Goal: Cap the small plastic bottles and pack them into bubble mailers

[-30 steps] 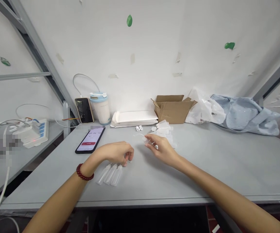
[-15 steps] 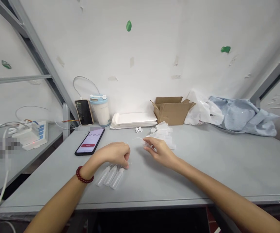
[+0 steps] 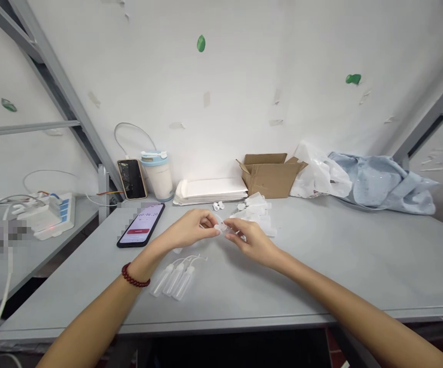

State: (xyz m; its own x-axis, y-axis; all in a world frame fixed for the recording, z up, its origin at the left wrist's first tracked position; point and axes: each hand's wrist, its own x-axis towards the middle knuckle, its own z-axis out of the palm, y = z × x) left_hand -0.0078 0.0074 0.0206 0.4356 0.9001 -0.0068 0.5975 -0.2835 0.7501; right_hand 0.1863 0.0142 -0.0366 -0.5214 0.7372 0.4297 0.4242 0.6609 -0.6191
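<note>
My left hand [image 3: 194,228] is closed in a pinch, its thumb and fingertips at a small white cap-like piece [image 3: 217,228]. Almost touching it, my right hand [image 3: 255,240] pinches a small translucent squeeze bottle [image 3: 225,230], mostly hidden by the fingers. A thin curved tube shows between the two hands. Below my left wrist, several clear squeeze bottles [image 3: 173,281] with thin bent spout tubes lie side by side. Behind my right hand is a pile of translucent bottles [image 3: 258,207]. Several small white caps [image 3: 218,205] sit left of that pile.
A phone with a running timer [image 3: 140,225] lies on the grey table at left. Along the wall stand another phone [image 3: 132,179], a lidded cup [image 3: 158,179], a stack of white envelopes [image 3: 212,190], an open cardboard box [image 3: 273,179], a plastic bag [image 3: 319,174] and blue cloth [image 3: 386,181].
My left hand has moved up and right from the row of clear bottles to meet my right hand, uncovering their spout tubes. My right hand has stayed nearly in place.
</note>
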